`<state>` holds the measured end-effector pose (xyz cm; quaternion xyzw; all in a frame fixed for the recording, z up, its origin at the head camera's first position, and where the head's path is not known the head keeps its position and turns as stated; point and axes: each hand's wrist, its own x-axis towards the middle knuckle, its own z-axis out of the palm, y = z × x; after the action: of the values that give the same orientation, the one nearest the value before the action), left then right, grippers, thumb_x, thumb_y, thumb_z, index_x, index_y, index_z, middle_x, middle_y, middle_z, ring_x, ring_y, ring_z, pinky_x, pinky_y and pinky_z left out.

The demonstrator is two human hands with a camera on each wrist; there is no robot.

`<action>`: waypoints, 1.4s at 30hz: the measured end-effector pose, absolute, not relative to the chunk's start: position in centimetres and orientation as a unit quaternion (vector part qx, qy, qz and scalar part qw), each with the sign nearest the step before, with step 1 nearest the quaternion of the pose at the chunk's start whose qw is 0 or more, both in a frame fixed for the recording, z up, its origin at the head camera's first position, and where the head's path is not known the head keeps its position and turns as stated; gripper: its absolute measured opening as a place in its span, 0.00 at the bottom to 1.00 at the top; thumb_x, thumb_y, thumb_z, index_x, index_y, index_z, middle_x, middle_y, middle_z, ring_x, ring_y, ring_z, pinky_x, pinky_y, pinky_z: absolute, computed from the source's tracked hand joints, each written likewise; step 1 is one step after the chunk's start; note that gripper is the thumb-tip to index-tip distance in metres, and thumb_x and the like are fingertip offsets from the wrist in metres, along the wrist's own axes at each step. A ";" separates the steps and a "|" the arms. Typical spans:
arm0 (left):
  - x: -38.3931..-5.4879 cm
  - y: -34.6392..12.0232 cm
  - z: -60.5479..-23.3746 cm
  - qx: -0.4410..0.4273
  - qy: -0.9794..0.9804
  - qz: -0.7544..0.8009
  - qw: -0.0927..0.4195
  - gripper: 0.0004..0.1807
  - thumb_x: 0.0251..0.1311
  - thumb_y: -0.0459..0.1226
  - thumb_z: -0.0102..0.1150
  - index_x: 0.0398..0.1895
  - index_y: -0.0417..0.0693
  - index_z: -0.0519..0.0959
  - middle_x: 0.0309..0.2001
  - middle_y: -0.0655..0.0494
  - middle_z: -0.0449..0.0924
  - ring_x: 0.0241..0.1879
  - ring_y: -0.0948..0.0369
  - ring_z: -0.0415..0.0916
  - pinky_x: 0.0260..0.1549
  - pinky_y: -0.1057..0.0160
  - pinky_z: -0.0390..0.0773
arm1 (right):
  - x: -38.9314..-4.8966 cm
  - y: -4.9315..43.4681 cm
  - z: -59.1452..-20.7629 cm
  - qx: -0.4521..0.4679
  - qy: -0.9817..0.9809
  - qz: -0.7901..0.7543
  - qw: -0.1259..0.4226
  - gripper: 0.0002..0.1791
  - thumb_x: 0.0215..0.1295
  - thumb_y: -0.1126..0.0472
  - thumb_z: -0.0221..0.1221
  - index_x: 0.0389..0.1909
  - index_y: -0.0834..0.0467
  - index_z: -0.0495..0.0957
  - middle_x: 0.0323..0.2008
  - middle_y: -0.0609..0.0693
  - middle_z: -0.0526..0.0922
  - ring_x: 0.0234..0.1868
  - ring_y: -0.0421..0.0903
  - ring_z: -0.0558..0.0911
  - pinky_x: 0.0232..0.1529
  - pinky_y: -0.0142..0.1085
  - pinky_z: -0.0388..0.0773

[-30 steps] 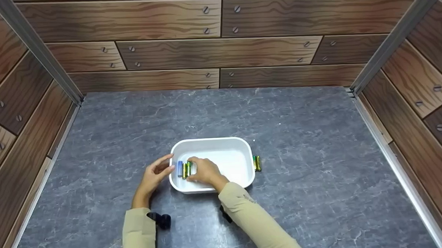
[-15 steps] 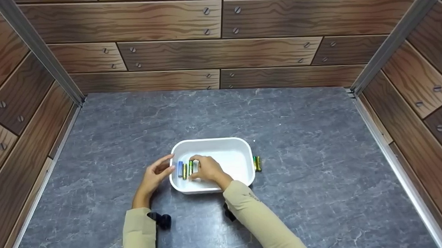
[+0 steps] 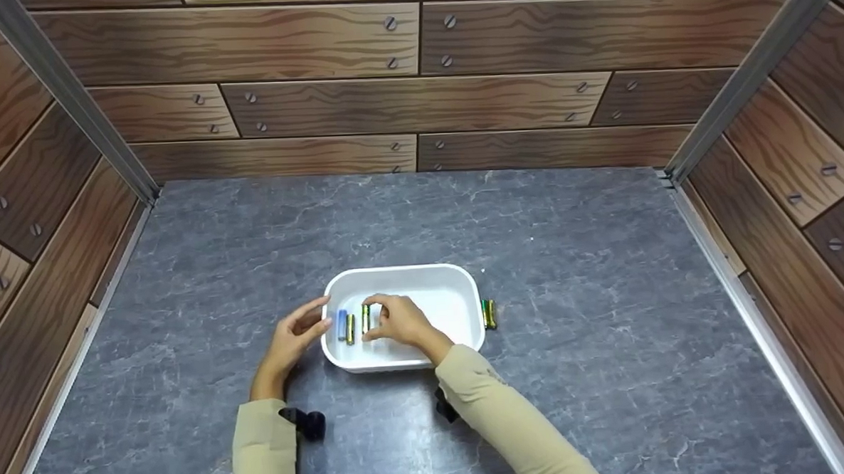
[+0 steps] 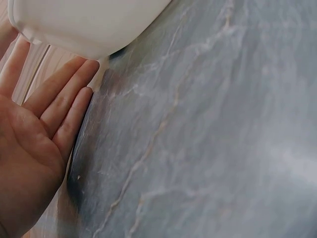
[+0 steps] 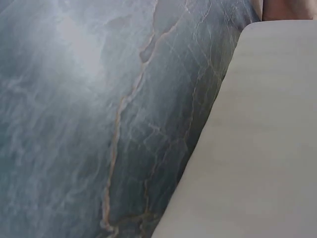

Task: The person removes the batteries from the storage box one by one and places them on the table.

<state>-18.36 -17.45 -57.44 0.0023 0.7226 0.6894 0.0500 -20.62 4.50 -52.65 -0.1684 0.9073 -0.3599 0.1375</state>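
In the head view, my right hand reaches into a white tray. Its thumb and forefinger pinch a slim green-and-gold battery by its two ends. Left of that, a blue battery and a gold-and-green battery lie side by side on the tray floor. My left hand is at the tray's left end, fingertips against the rim. The left wrist view shows the left hand's fingers fairly straight beside the tray's outer wall. The right wrist view shows only the tray's side, not the pinch.
Green-and-gold batteries lie on the grey marbled table against the tray's right outer side. Wood-patterned walls enclose the table at the back and both sides.
My right hand has drawn slightly rightward with its pinched battery, widening the gap from the other two batteries. The left hand has stayed at the tray's left end.
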 end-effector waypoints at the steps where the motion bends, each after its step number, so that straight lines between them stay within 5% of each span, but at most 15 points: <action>1: -18.3 -17.5 -57.4 0.002 0.723 0.689 0.051 0.24 0.60 0.27 0.60 0.62 0.37 0.73 0.55 0.31 0.78 0.43 0.71 0.80 0.45 0.73 0.78 | -20.6 4.5 -52.6 -0.169 0.907 -0.360 0.138 0.32 0.47 0.56 0.75 0.55 0.58 0.78 0.19 0.41 0.67 0.20 0.35 0.64 0.23 0.25 0.58; 42: -18.3 -17.5 -57.4 0.009 0.709 0.704 0.042 0.25 0.59 0.25 0.59 0.61 0.34 0.73 0.55 0.30 0.78 0.45 0.68 0.81 0.45 0.72 0.78 | -19.6 6.9 -49.6 -0.232 0.873 -0.415 0.109 0.32 0.48 0.60 0.73 0.56 0.62 0.77 0.15 0.40 0.64 0.18 0.35 0.61 0.27 0.24 0.62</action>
<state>-18.26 -17.49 -57.38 0.0094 0.7090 0.7040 0.0418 -19.63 6.92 -49.60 -0.2321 0.8728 -0.4154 0.1086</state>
